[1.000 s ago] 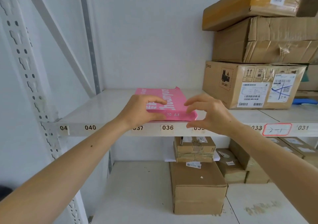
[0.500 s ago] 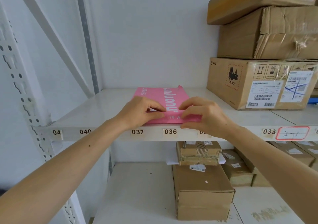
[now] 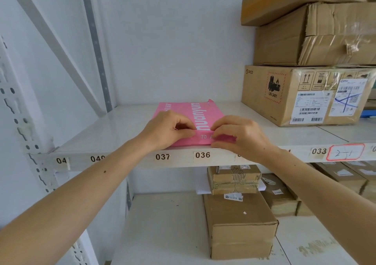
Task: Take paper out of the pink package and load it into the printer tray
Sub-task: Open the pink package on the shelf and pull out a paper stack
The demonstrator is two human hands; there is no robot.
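A flat pink paper package [image 3: 196, 114] with white lettering lies on the white upper shelf [image 3: 126, 128], its near end at the shelf's front edge. My left hand [image 3: 166, 129] rests on the package's near left part, thumb and fingers pinched on the wrapper. My right hand [image 3: 242, 135] grips the near right corner, fingers on top and thumb at the front edge. The far end of the wrapper has a raised torn flap. No printer or tray is in view.
Stacked cardboard boxes [image 3: 309, 93] fill the shelf's right side, close to the package. More boxes [image 3: 238, 224] stand on the lower shelf below. A perforated metal upright [image 3: 20, 126] and diagonal brace stand at left. Numbered labels run along the shelf edge.
Both hands have closed in on the package's near end: the right hand went from hovering open to gripping the corner, and the left hand's fingers curled into a pinch.
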